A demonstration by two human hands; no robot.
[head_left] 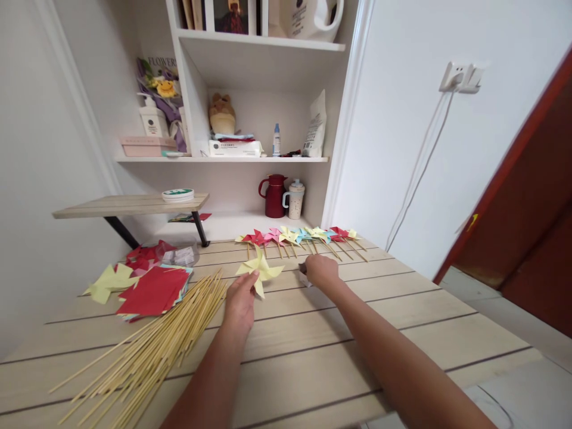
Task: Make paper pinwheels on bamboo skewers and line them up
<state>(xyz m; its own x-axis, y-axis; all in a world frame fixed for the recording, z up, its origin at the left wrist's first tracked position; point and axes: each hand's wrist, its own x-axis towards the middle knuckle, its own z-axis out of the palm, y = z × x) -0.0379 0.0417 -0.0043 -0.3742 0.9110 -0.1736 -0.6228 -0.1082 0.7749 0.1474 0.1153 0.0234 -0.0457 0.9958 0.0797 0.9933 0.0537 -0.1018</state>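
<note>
- Pale bamboo skewers (147,351), a loose heap too many to count, lie nearest on the light wooden table (313,351): many sticks are unused.
- The left hand (240,302) pinches one yellow folded-paper pinwheel head (260,272), which has no stick that I can see.
- The right hand (320,270) rests curled just beside it, closed on something small and dark; what it is, I cannot tell.
- One stack of red paper squares (154,291) and one flat yellow folded piece (108,283) lie left.
- Farther back, a row of finished paper pinwheels on sticks (299,237), roughly ten, suggests the work is partway done.
</note>
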